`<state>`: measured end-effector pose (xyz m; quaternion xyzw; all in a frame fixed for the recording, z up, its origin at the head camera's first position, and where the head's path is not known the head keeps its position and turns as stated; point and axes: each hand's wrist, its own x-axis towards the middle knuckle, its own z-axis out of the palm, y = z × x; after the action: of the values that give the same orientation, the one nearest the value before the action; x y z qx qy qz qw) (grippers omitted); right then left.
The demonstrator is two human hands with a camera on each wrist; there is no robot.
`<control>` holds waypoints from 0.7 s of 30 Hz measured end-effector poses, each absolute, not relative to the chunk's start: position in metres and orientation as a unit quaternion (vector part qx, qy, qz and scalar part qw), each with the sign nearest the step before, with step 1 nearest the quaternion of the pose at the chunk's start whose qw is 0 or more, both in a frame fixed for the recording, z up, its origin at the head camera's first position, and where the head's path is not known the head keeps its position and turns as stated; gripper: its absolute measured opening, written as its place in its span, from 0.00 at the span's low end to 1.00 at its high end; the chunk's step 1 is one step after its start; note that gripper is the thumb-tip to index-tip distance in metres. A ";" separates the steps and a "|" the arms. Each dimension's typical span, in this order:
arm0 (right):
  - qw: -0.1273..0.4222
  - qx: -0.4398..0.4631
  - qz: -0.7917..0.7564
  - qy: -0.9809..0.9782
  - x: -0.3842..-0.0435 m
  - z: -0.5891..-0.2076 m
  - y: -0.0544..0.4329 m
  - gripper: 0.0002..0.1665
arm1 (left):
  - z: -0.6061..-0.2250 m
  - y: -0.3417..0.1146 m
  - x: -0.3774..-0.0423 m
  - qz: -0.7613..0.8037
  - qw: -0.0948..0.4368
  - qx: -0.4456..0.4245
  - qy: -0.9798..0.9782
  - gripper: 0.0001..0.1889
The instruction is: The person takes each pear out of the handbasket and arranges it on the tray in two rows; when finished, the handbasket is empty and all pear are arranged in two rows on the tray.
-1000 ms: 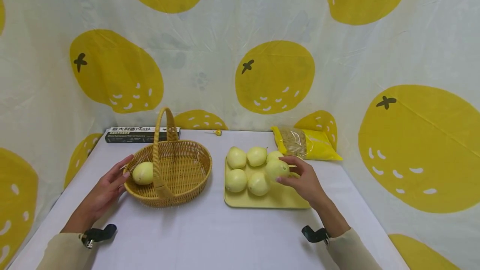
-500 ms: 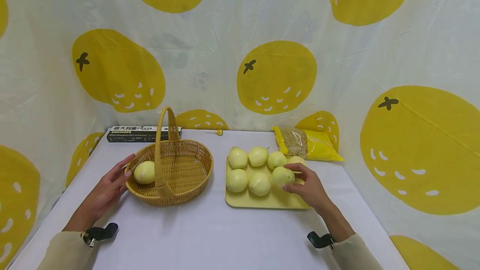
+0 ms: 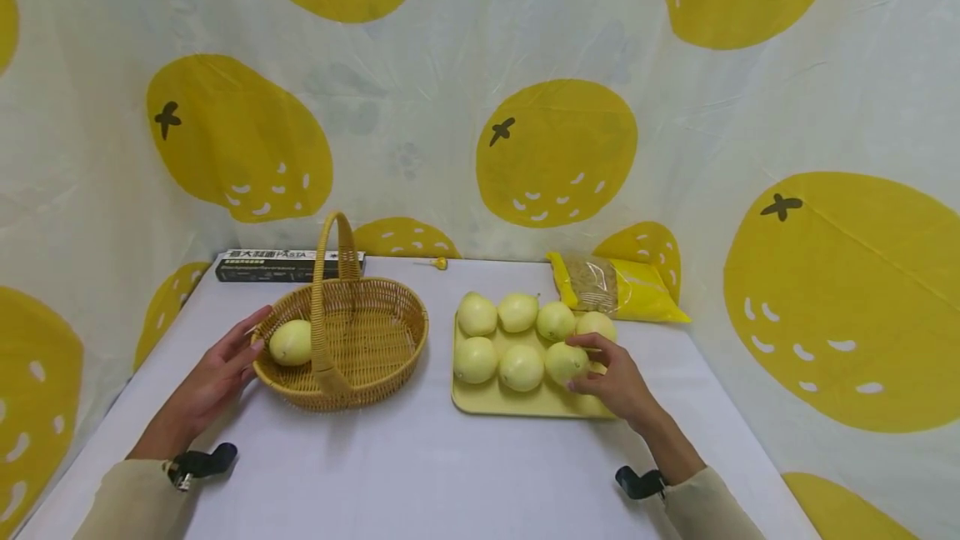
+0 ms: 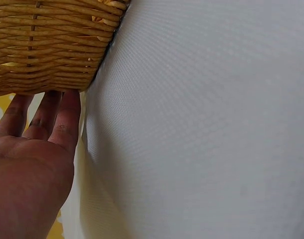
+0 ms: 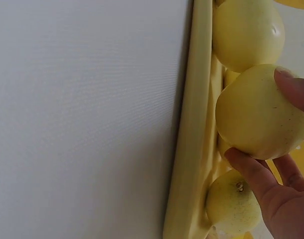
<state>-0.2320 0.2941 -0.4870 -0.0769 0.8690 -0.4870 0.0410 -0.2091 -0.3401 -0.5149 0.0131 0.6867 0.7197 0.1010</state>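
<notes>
My right hand [image 3: 621,387] pinches a pale yellow pear [image 5: 259,112] between thumb and fingers, in the front row of a yellow tray [image 3: 517,405]. Several similar pears share the tray in two rows; one pear [image 5: 233,203] sits partly hidden by that hand. On the left, an oval wicker basket [image 3: 378,344] with a tall arched handle holds one pear [image 3: 291,343] at its left end. My left hand [image 3: 213,386] rests against the basket's left side. In the left wrist view its extended fingers [image 4: 66,122] touch the woven wall from outside.
Behind the basket lies a dark pasta box [image 3: 262,266]. A small yellow-headed item [image 3: 440,263] is at the table's back edge. A yellow bag [image 3: 622,288] with a see-through panel lies behind the tray. Patterned cloth [image 3: 405,107] walls the table in.
My right hand has moved slightly right and down with the pear, bringing it into line with the front row. My left hand stays at the basket.
</notes>
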 end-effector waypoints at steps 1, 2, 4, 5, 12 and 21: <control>0.043 -0.080 -0.485 0.870 -0.233 -0.488 0.295 0.38 | -0.515 -0.340 -0.209 0.720 0.101 0.014 0.686 0.37; 0.045 -0.083 -0.482 0.871 -0.233 -0.490 0.295 0.38 | -0.515 -0.340 -0.209 0.721 0.101 0.015 0.685 0.37; 0.047 -0.090 -0.475 0.874 -0.234 -0.492 0.295 0.37 | -0.515 -0.339 -0.209 0.722 0.102 0.017 0.684 0.37; 0.048 -0.094 -0.473 0.875 -0.234 -0.492 0.295 0.38 | -0.515 -0.339 -0.210 0.723 0.102 0.018 0.683 0.37; 0.027 -0.118 -0.439 0.890 -0.233 -0.491 0.289 0.41 | -0.516 -0.340 -0.210 0.723 0.100 0.019 0.684 0.37; 0.027 -0.120 -0.441 0.889 -0.230 -0.489 0.292 0.39 | -0.515 -0.339 -0.209 0.722 0.097 0.017 0.685 0.37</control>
<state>-0.2300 0.2919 -0.4889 -0.1198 0.8891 -0.4409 0.0268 -0.2087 -0.3387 -0.5149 0.0171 0.6845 0.7223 0.0973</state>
